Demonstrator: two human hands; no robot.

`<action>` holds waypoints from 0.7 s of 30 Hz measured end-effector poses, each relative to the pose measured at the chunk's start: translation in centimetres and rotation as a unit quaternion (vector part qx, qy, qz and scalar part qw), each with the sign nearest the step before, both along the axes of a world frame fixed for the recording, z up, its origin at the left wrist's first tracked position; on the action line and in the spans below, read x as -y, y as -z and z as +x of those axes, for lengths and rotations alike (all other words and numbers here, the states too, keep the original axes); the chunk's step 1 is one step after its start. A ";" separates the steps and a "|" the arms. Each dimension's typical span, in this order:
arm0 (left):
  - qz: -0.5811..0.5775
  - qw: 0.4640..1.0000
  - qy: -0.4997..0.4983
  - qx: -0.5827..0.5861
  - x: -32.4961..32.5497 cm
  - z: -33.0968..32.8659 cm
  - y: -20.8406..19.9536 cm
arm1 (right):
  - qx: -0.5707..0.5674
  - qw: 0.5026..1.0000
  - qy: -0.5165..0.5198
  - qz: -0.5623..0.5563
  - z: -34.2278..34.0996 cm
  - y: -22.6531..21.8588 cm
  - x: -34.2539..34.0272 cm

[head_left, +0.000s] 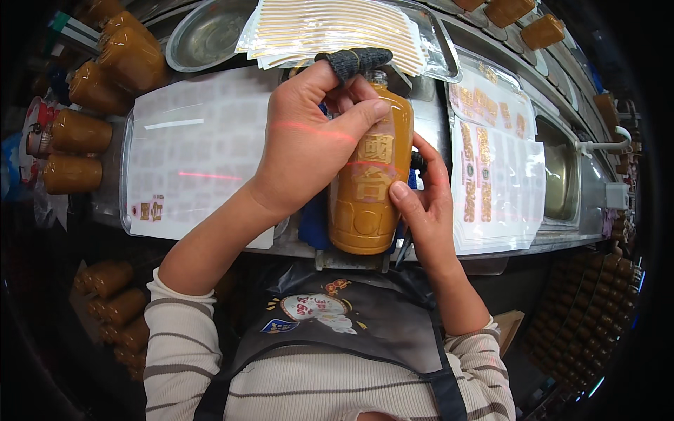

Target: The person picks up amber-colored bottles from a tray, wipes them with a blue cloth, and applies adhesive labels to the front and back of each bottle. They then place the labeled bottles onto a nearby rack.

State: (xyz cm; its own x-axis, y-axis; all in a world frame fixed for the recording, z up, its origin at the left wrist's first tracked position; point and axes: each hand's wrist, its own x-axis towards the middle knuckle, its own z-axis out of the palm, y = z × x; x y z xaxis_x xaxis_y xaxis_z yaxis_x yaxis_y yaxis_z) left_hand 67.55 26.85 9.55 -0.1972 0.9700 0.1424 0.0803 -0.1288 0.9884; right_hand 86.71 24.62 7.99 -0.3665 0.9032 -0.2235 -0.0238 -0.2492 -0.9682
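A glossy amber-brown bottle [365, 221] lies tilted before me, its neck away from me, with gold raised characters down its front. My left hand [309, 133] curls over its upper left side, thumb pressed on the front near the top character. A black finger cot covers the index finger, which stretches across the neck; whether a small piece is under the thumb is hidden. With my right hand [427, 210] I grip the lower right side, thumb on the front and fingers behind. Dark blue cloth [314, 223] shows under the bottle.
White decal sheets [203, 154] lie on a tray at left, more sheets [495, 186] at right. Gold-striped strips [337, 28] rest at the back beside a metal basin [210, 35]. Amber bottles [81, 131] crowd the left; a sink [562, 172] is at far right.
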 end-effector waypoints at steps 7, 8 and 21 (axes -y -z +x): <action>0.003 0.999 -0.009 0.035 -0.1 0.0 -0.1 | 0.000 1.000 -0.007 0.018 0.1 0.3 0.0; 0.006 0.997 -0.024 0.072 -0.1 0.2 0.0 | -0.002 1.000 -0.007 0.019 0.1 0.3 0.0; -0.139 0.960 0.052 0.236 7.1 1.1 2.5 | 0.004 1.000 -0.019 0.017 0.3 0.1 -0.2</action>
State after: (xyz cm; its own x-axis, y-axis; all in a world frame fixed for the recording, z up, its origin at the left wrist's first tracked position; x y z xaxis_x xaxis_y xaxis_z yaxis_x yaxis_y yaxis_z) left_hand 68.66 19.74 7.06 -0.0759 0.9757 -0.2058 -0.3851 0.1617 0.9086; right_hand 86.98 24.83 7.86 -0.3997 0.8953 -0.1966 -0.0071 -0.2175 -0.9760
